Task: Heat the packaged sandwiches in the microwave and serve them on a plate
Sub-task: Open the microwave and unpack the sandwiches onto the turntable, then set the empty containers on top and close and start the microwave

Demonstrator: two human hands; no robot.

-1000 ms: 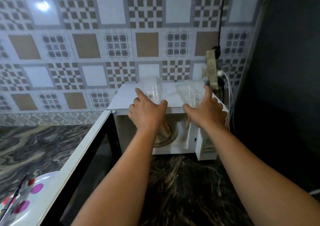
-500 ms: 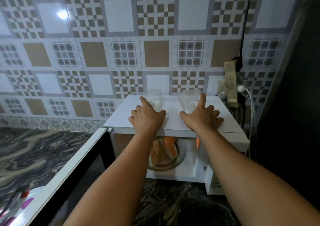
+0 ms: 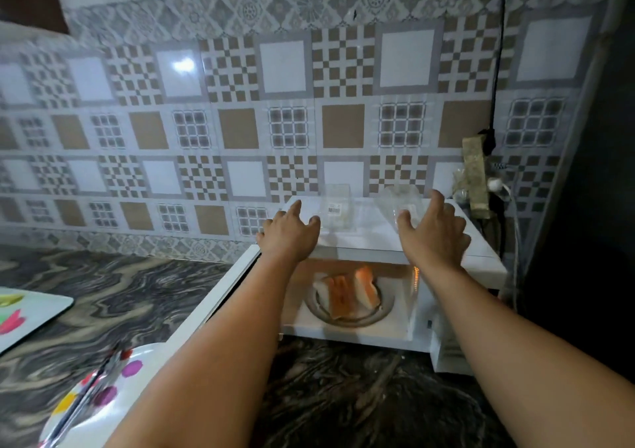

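The white microwave (image 3: pixel 378 241) stands at the far right of the dark marbled counter (image 3: pixel 137 296), its door (image 3: pixel 220 296) swung open toward the near left. Inside, on the round turntable (image 3: pixel 347 313), the sandwiches (image 3: pixel 350 291) stand on edge, two triangular halves side by side, their cut orange-streaked faces turned toward the opening and their long edges running near to far.

On the microwave's top lie two clear plastic sandwich packages, both empty: the left package (image 3: pixel 338 207), with a small barcode label, and the right package (image 3: pixel 400 203), each standing upright near the far edge.

The left hand (image 3: pixel 290 236) hovers over the near left part of the top, fingers spread and relaxed, just short of the left package. The right hand (image 3: pixel 434 234) is likewise spread and holds nothing, its thumb close beside the right package; whether it touches cannot be told.

A floral plate (image 3: pixel 99 410) sits at the near left, with a blurred utensil (image 3: pixel 86 396) across it.
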